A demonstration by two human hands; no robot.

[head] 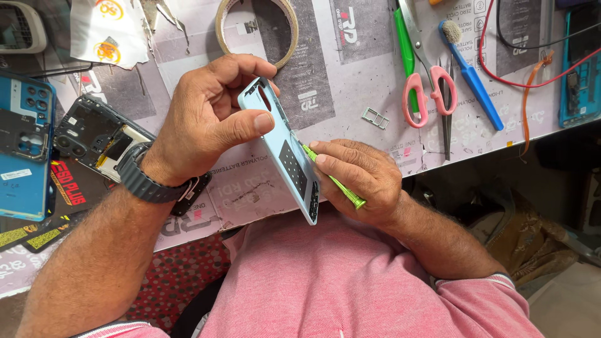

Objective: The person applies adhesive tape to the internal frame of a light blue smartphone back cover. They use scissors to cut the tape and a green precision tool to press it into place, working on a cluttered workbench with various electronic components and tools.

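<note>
Head view: a pale-blue phone frame [285, 147] is gripped above the desk's [350, 94] near edge by the left hand [210, 119], fingers curled around it. A green pry tool [335, 181] is pinched in the right hand [360, 178] against the frame's edge. Too much leverage could probably crack the frame or make the tool slip.

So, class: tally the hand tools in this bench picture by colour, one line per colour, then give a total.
Green: 2, the green pry tool in the right hand against the light blue phone frame held by the left hand, and the green tool
Pink: 1, the pink-handled scissors
Blue: 1, the blue brush
Dark metal: 1, the tweezers
Total: 5
</note>
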